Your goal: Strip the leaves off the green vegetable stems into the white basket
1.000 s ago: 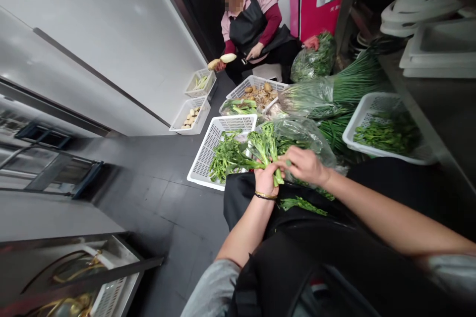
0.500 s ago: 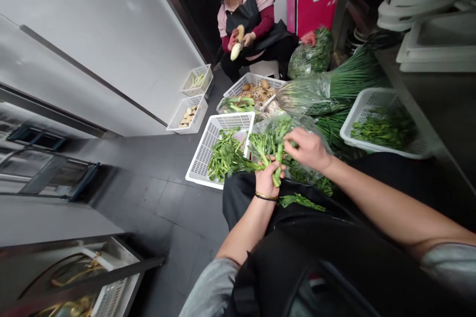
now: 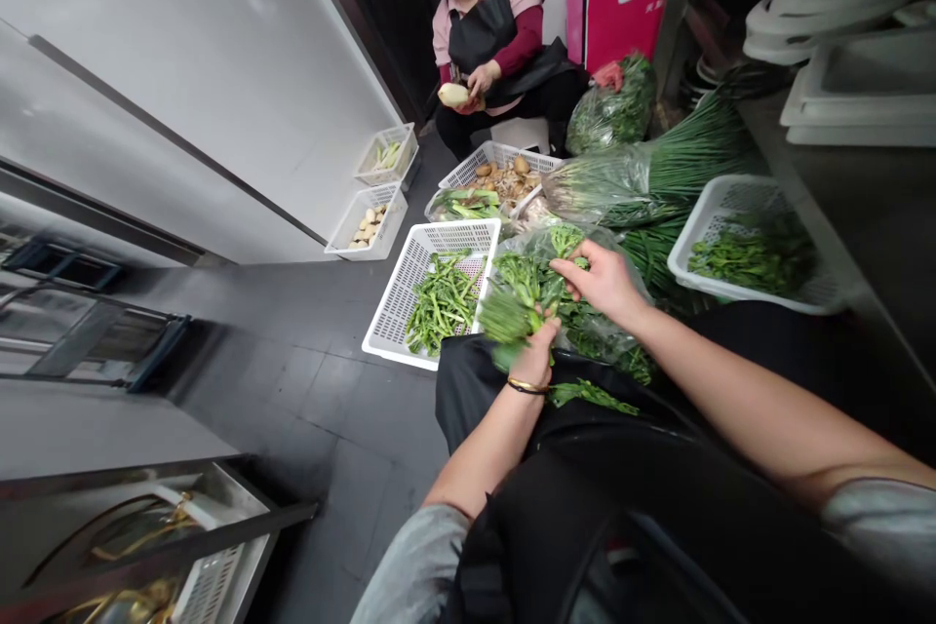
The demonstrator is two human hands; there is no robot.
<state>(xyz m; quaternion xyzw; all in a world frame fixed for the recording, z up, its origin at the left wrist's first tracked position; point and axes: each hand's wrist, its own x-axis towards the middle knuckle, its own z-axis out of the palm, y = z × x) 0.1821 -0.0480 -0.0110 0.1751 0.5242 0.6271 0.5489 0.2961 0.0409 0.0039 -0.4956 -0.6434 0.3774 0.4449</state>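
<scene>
Leafy greens (image 3: 504,314) blurred, magenta panel (image 3: 620,27) cut off at top edge

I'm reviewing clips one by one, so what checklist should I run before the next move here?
1. Left hand gripping the bunched greens: ok.
2. Right hand pinching a piece: cannot tell.
3. White basket upright, with cut stalks inside: ok.
4. No loose greens on the lap: not ok, a sprig lies there.
5. Co-worker's hand apart from these hands: ok.
</scene>
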